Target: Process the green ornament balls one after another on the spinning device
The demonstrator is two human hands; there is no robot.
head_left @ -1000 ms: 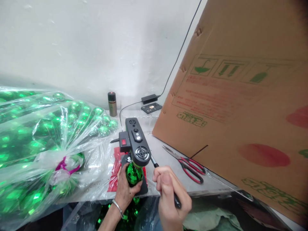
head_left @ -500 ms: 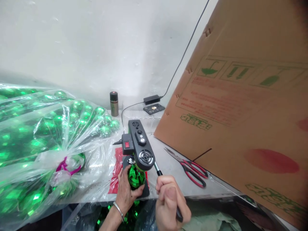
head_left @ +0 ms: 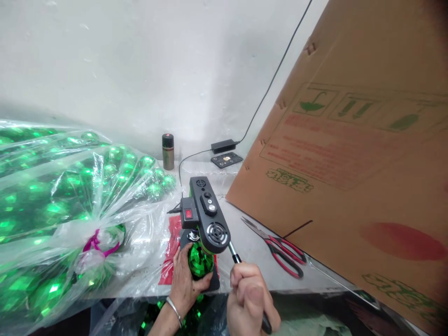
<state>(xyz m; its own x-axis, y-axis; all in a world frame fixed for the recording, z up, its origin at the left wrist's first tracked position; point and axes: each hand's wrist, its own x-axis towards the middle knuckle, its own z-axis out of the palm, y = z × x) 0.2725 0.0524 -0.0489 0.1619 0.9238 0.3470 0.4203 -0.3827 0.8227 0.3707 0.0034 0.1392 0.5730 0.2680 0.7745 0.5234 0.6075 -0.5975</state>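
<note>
My left hand [head_left: 186, 275], with a bracelet on its wrist, grips a shiny green faceted ball [head_left: 200, 261] below the front end of a black machine [head_left: 210, 214]. The machine carries a red switch on its left side and a metal lever [head_left: 234, 253] on its right. My right hand [head_left: 252, 298] is closed around the lever's black handle. A metal cap-like piece [head_left: 193, 236] shows just behind the ball. Beneath the machine lies a red sheet [head_left: 168, 270], partly hidden by its black base.
A large clear plastic bag [head_left: 66, 210] of green balls fills the left. Red-and-black scissors [head_left: 280, 247] lie right, beside a big cardboard box [head_left: 336, 163]. Behind stand a bottle [head_left: 168, 153], a phone [head_left: 227, 160] and a power adapter [head_left: 224, 146] with its cable.
The whole view has shifted slightly, with everything a little further right and lower. Both hands keep the same grips, on the ball and on the lever.
</note>
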